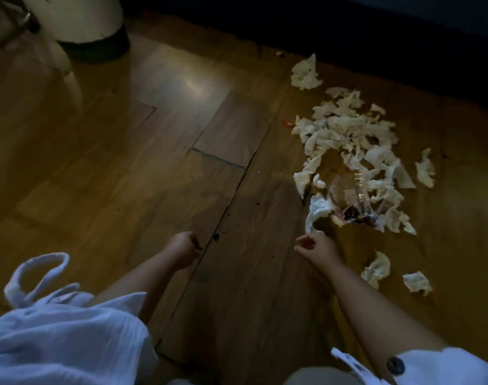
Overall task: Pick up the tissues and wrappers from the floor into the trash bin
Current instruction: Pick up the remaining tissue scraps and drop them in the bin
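Looking down at a dim wood floor (231, 287) from a crouch. Far ahead and left of the left hand (183, 250) stands a pale bin (95, 26) with a dark base; its mouth is out of view, so its contents cannot be told. White clothing (62, 337) fills the space below that hand.

The left hand is curled into a fist, with nothing seen in it. It hovers beside a long floor seam (226, 207), with bare boards stretching ahead and left to the bin.

The right hand (316, 248) has its fingers loosely curled and thumb apart, holding nothing. Just ahead of it lies a crumpled tissue (317, 212), a curved strip whose long axis runs away from the hand and whose near end almost meets the fingertips; contact cannot be told.

Just right of that strip lies a clear wrapper (348, 198), lengthwise away from the hand, its dark printed end nearest. Beyond it a tissue pile (353, 134) stretches ahead and right. A small orange wrapper (288, 123) sits at the pile's left edge.

Right of the forearm lie two loose tissues (376, 269), well apart from the pile. A dark wall (403, 37) borders the floor just beyond the pile's far end.
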`<state>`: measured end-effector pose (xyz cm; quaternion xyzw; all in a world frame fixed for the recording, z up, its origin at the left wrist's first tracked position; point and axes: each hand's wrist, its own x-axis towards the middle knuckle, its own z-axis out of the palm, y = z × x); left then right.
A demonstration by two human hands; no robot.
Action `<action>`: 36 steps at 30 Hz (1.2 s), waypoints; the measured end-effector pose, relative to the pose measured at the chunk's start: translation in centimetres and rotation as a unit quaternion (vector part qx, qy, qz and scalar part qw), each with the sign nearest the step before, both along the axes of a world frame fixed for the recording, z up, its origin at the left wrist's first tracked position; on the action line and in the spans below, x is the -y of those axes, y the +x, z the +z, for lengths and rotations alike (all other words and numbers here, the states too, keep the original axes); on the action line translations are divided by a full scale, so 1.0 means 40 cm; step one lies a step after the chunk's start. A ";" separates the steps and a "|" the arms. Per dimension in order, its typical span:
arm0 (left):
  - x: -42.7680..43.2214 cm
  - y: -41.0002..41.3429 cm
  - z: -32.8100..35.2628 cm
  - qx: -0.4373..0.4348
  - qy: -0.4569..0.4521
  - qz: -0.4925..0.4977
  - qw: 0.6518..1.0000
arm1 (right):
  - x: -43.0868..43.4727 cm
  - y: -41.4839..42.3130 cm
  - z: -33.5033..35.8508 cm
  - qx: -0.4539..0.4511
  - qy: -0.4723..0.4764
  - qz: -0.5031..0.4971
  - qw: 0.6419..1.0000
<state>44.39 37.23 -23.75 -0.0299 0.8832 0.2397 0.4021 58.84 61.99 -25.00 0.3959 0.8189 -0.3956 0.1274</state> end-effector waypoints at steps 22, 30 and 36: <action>-0.509 0.216 0.108 0.086 0.198 -0.165 0.962 | -0.187 0.247 -0.052 -0.155 0.121 -0.305 0.932; -0.477 0.259 0.035 0.083 0.247 -0.104 0.960 | -0.177 0.260 -0.076 -0.061 0.080 -0.195 0.976; -0.494 0.268 0.011 0.074 0.269 -0.077 0.957 | -0.289 0.307 -0.028 -0.117 0.165 -0.428 0.881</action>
